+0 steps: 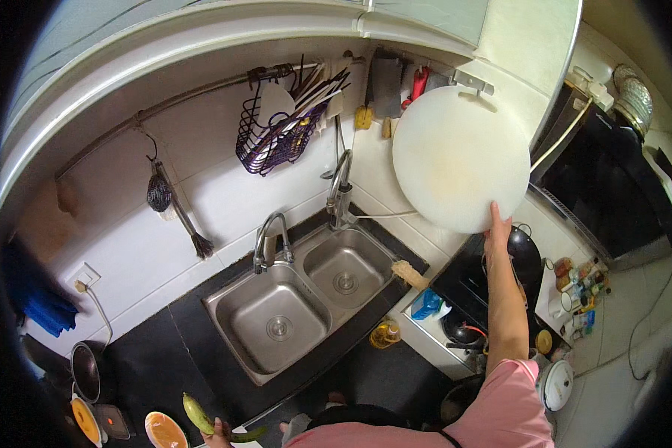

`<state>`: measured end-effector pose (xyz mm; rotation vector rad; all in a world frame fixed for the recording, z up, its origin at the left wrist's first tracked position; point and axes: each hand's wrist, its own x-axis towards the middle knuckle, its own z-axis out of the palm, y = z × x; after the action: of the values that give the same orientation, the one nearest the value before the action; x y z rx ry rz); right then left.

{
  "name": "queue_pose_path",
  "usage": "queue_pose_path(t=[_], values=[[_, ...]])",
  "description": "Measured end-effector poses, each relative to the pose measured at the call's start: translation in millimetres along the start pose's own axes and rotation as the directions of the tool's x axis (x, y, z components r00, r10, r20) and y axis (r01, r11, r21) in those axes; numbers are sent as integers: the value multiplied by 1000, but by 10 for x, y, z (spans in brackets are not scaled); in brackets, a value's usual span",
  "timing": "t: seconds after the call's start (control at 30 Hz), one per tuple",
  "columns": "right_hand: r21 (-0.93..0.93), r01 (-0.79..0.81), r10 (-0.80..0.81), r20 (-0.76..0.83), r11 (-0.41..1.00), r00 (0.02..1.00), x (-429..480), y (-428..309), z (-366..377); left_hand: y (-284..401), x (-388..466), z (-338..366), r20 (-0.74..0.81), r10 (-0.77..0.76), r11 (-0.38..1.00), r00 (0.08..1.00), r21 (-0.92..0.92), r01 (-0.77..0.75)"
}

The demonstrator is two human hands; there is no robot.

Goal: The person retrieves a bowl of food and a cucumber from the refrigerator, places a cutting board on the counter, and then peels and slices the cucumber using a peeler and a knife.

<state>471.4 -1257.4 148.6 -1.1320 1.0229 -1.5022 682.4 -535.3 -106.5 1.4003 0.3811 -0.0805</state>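
Note:
A round white cutting board (453, 157) is up against the tiled wall, its slot at a metal hook bracket (473, 84). My right hand (498, 227) grips the board's lower edge, thumb on the front and fingers out of sight behind. Whether the board's weight rests on the hook, I cannot tell. Low in the picture my left hand (217, 434) holds a long green vegetable (197, 413), like a cucumber, over the dark counter. Its darker part shows on the other side of the hand.
Ahead is a steel double sink (274, 319) with two taps. A wire utensil basket (280, 134) hangs above it. A wok (523, 252) sits on the stove at right, below a range hood (605, 185). An orange-coloured bowl (167, 431) and a dark pot (87, 369) stand at left.

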Motion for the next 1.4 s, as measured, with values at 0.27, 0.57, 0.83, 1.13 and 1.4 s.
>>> queue_pose_path(t=[0.27, 0.57, 0.83, 1.13, 1.4], values=[[289, 217, -221, -20, 932, 975, -492, -358, 143, -130, 56, 133, -128, -62, 998, 990, -19, 60], [-186, 291, -313, -101, 938, 944, -466, -1122, -781, -186, 155, -150, -81, -313, 943, 946, -144, 300], [-72, 48, -48, 3, 996, 999, -1787, -715, -1072, -186, 339, -734, -187, -208, 942, 960, -304, 145], [-41, -609, 550, 480, 792, 683, -3503, 19, 235, 6, 529, -932, -223, -254, 948, 941, -252, 197], [-252, -698, 590, 752, 670, 294, -4759, 204, 1245, 108, 365, -1232, -186, -148, 972, 971, -211, 107]])
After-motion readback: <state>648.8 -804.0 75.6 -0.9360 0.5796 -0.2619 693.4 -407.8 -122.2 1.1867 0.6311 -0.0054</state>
